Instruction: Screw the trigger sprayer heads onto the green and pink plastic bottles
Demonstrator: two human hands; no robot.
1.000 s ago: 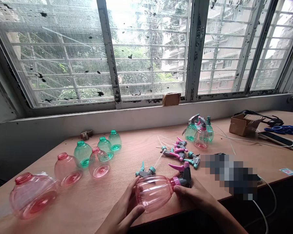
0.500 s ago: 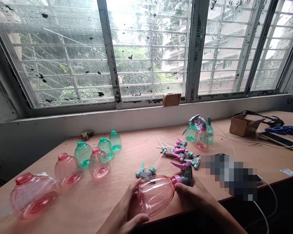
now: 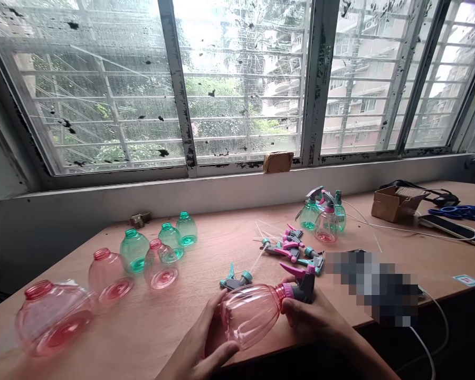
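A clear pink spray bottle (image 3: 251,314) lies on its side between my hands near the table's front edge, its neck towards the right. My left hand (image 3: 208,338) is wrapped round the base end, thumb below and fingers above. At the neck, my right hand (image 3: 311,311) grips the pink collar of the grey-and-pink trigger sprayer (image 3: 303,282); some of its fingers are hidden behind the bottle. Just beyond lies a teal-and-grey sprayer head (image 3: 237,279). Several more sprayer heads (image 3: 291,245) with thin tubes lie in a loose pile farther back.
Open-necked pink bottles (image 3: 111,274) and green bottles (image 3: 134,250) stand on the left. Spray bottles with heads fitted (image 3: 326,224) stand at the back right. A cardboard box (image 3: 398,203), blue scissors (image 3: 457,212), a phone (image 3: 455,229) and cables lie at the right.
The bottle has shifted slightly left in my hands. The trigger sprayer on its neck has turned a little, its pink lever now a bit farther right.
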